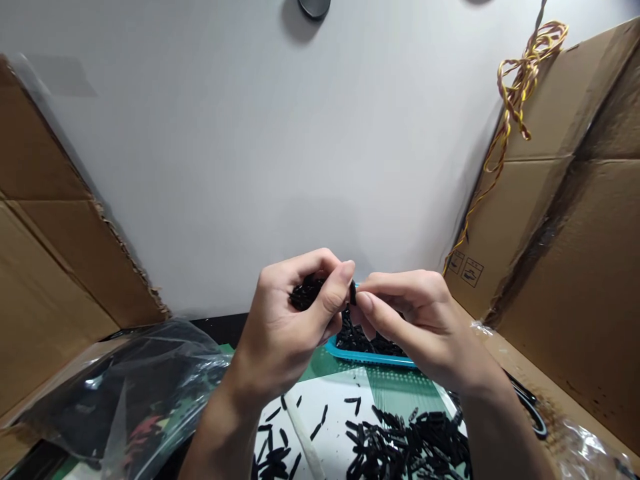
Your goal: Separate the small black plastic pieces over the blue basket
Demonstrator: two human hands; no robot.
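The left hand [285,327] is cupping black pieces [306,292]; the right hand [430,320] is pinching one piece [353,294] between its fingers [367,303]. Light, steady pressure should be preventing breakage.

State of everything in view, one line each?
Left hand: closed round small dark slim pieces
Right hand: pinching one small black piece
Blue plastic tray: open-topped, holding black pieces
Black pieces on white sheet: heaped right, scattered left
Clear plastic bag: crumpled, lying left; opening can't be made out
Yellow-and-brown twisted wire: looped in a loose bundle
Brown cardboard panels: standing, one each side
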